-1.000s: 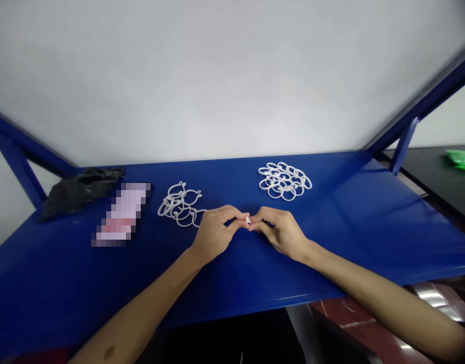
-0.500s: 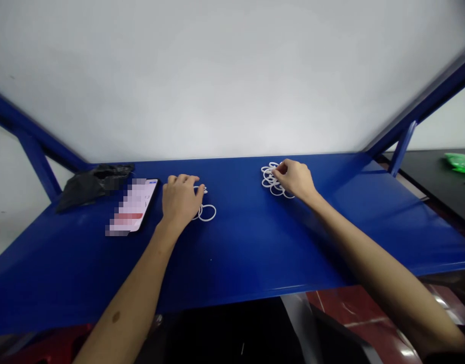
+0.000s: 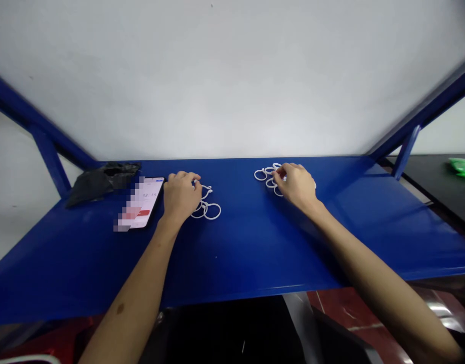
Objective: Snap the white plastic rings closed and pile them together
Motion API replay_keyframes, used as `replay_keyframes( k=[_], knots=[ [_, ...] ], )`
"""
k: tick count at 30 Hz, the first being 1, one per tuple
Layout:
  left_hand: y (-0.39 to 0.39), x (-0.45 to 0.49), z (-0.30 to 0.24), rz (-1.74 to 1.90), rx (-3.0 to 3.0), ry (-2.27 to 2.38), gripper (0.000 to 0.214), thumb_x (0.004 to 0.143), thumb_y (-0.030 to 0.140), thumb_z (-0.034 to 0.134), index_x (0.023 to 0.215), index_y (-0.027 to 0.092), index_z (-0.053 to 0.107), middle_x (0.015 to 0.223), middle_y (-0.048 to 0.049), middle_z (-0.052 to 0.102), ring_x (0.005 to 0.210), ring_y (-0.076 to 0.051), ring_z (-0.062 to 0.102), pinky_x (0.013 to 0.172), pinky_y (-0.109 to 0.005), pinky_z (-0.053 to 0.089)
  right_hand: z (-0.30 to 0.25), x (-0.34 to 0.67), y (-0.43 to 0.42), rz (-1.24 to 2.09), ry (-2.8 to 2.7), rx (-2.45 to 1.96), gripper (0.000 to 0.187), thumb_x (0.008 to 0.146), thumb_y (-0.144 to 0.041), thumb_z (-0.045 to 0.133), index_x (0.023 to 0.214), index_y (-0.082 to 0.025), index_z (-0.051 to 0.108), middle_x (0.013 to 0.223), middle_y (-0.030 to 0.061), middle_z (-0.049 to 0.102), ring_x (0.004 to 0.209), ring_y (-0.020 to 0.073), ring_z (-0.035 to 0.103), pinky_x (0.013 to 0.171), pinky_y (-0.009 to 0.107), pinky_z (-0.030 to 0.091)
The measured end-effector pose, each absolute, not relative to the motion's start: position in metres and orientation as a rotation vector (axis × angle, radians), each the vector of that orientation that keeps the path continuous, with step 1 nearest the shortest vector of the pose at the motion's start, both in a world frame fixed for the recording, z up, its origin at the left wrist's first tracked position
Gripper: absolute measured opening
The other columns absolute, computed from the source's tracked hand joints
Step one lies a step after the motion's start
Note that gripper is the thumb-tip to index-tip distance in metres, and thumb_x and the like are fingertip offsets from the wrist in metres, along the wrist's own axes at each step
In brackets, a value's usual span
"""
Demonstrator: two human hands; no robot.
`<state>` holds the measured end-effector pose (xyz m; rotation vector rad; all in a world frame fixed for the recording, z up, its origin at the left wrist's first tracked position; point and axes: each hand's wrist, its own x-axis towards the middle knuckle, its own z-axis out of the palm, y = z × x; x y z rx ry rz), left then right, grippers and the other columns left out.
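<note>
My left hand [image 3: 181, 197] lies over a small group of white rings [image 3: 212, 211] with little eyelets, like curtain rings. Its fingers are loosely bent, with a narrow gap between thumb and forefinger; the palm hides some of the rings. On the right, my right hand [image 3: 297, 186] reaches into a second group of white rings [image 3: 260, 175]. Thumb and forefinger are pinched together at one ring there, and the hand covers part of this group. The rings overlap on the blue tabletop [image 3: 236, 253].
A phone [image 3: 151, 202] with a lit screen lies left of my left hand. Behind it is a crumpled black plastic bag [image 3: 91, 184]. Blue frame bars [image 3: 50, 156] rise at both sides, and a white wall [image 3: 232, 86] stands behind. A green packet [image 3: 463, 167] is at far right.
The right-hand rings are spread wider, with one ring showing farther left and part of another right of my hand. My left forefinger has drawn nearer the thumb. The view has shifted slightly.
</note>
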<state>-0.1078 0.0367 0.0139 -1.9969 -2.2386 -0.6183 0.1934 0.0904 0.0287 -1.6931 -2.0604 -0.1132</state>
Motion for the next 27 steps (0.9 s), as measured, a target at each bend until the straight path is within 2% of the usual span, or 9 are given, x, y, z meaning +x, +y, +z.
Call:
replay_keyframes(
  k=[4,8,12,16,19,22,27],
  knots=[
    [0.037,-0.112,0.017,-0.744,-1.960,-2.248,0.029,0.090,0.022,0.048,0.103,0.020,0.073,0.108,-0.0129,0.071,0.102,-0.033,0.059,0.090,-0.049,0.047,0.018,0.181,0.067,-0.130,-2.217,-1.444,0.024,0.096,-0.035,0.051,0.086,-0.020,0.068,0.093,0.0117,0.071,0.091,0.0275,0.059,0.074,0.040,0.051],
    [0.036,-0.107,0.018,-0.685,-2.018,-2.248,0.027,0.089,0.022,0.050,0.102,0.020,0.073,0.105,-0.0116,0.073,0.100,-0.033,0.060,0.089,-0.049,0.047,0.021,0.179,0.066,-0.101,-2.336,-1.338,0.024,0.098,-0.032,0.049,0.091,-0.022,0.070,0.091,0.0114,0.070,0.093,0.0292,0.056,0.079,0.043,0.051],
    [0.034,-0.101,0.018,-0.634,-2.041,-2.240,0.024,0.090,0.026,0.053,0.101,0.021,0.073,0.107,-0.0102,0.073,0.102,-0.034,0.060,0.087,-0.047,0.047,0.035,0.192,0.108,-0.122,-2.447,-1.296,0.026,0.097,-0.026,0.048,0.097,-0.020,0.073,0.097,0.0125,0.069,0.095,0.0296,0.054,0.088,0.046,0.049],
    [0.034,-0.100,0.016,-0.632,-2.064,-2.243,0.024,0.092,0.027,0.052,0.101,0.020,0.073,0.108,-0.0110,0.073,0.104,-0.034,0.059,0.087,-0.047,0.046,0.041,0.199,0.159,-0.162,-2.699,-1.200,0.027,0.091,-0.017,0.053,0.107,-0.021,0.074,0.113,0.0108,0.068,0.108,0.0316,0.049,0.094,0.047,0.046],
    [0.035,-0.101,0.015,-0.643,-2.076,-2.230,0.024,0.092,0.028,0.052,0.101,0.020,0.072,0.107,-0.0108,0.073,0.103,-0.033,0.059,0.087,-0.046,0.046,0.040,0.192,0.184,-0.147,-2.808,-1.154,0.027,0.087,-0.014,0.060,0.107,-0.023,0.075,0.119,0.0091,0.068,0.114,0.0330,0.047,0.098,0.048,0.046],
    [0.035,-0.101,0.015,-0.656,-2.068,-2.234,0.023,0.092,0.029,0.052,0.100,0.021,0.073,0.106,-0.0103,0.074,0.102,-0.033,0.058,0.087,-0.046,0.046,0.038,0.181,0.196,-0.032,-2.867,-1.193,0.020,0.082,-0.014,0.068,0.098,-0.023,0.077,0.108,0.0099,0.071,0.114,0.0343,0.049,0.095,0.049,0.047],
    [0.035,-0.100,0.017,-0.648,-2.084,-2.252,0.025,0.093,0.031,0.052,0.101,0.019,0.073,0.106,-0.0120,0.073,0.104,-0.034,0.058,0.087,-0.047,0.046,0.037,0.157,0.196,0.127,-2.876,-1.269,0.014,0.081,-0.013,0.070,0.087,-0.023,0.077,0.083,0.0103,0.070,0.108,0.0316,0.056,0.086,0.044,0.050]
  ],
)
